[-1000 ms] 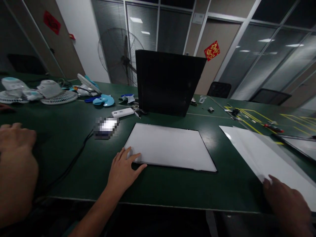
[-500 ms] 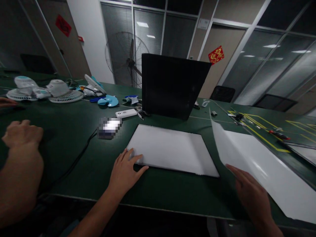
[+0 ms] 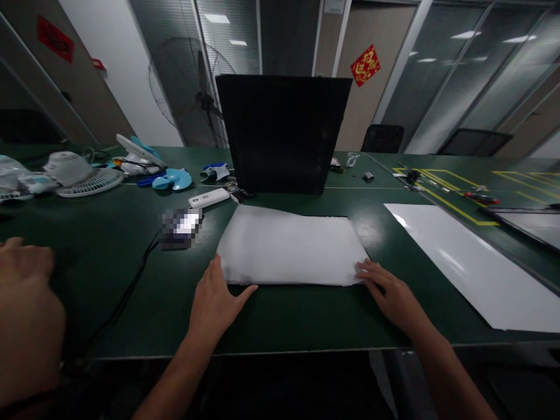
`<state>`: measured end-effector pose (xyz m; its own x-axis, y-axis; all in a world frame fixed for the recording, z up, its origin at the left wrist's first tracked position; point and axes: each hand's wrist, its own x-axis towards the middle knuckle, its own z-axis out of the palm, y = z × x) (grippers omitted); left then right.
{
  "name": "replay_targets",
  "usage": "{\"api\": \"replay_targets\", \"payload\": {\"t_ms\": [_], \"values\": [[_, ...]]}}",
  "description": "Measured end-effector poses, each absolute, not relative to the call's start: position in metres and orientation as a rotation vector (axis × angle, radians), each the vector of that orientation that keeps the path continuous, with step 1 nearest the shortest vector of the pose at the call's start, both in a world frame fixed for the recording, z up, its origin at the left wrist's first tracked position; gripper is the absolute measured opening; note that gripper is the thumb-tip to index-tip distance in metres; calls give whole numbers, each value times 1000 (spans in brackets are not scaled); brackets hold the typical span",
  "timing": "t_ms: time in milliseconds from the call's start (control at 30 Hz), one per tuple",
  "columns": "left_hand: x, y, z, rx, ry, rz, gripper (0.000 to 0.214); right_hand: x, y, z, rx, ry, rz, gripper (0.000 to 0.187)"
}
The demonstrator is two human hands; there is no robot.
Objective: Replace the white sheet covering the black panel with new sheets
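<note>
A thin white sheet (image 3: 284,251) lies in front of me, its left side bowed up off what is beneath; a dark edge shows under its far right part. At its near left corner is my left hand (image 3: 214,300), the fingers against the raised left edge and the thumb stretched out along the front. My right hand (image 3: 391,294) has its fingers on the near right corner, bent around the edge. To the right, a larger glossy white sheet (image 3: 464,268) rests flat on the green table (image 3: 301,326), with neither hand on it.
A black panel (image 3: 284,134) stands upright behind the sheet. A white stick-shaped device (image 3: 209,198) and a blurred-out device (image 3: 181,227) with a cable are at left. Fan parts (image 3: 83,175), a blue fan blade (image 3: 172,179) and another person's fist (image 3: 26,262) lie farther left.
My right hand has left the large sheet, which has settled flat, and moved left to the middle sheet's corner. The middle sheet's left side now bows up. The view has turned slightly right.
</note>
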<state>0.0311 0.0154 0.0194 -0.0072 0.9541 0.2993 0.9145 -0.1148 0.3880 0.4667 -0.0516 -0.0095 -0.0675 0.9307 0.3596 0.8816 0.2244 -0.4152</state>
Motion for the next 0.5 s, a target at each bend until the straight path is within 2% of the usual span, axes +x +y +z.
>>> {"api": "replay_targets", "payload": {"t_ms": [167, 233, 367, 433, 500], "values": [[34, 12, 24, 2181, 2051, 928, 125, 467, -52, -4, -1706, -1896, 233, 37], [35, 10, 25, 2256, 2048, 913, 111, 468, -52, -3, -1727, -1882, 255, 40], [32, 12, 24, 2378, 2010, 654, 53, 468, -53, -2, -1737, -1891, 255, 42], [30, 13, 23, 2379, 1989, 574, 46, 466, -54, -1, -1733, -1924, 218, 42], [29, 15, 21, 2365, 1977, 554, 48, 466, -54, -1, -1738, -1966, 142, 44]]}}
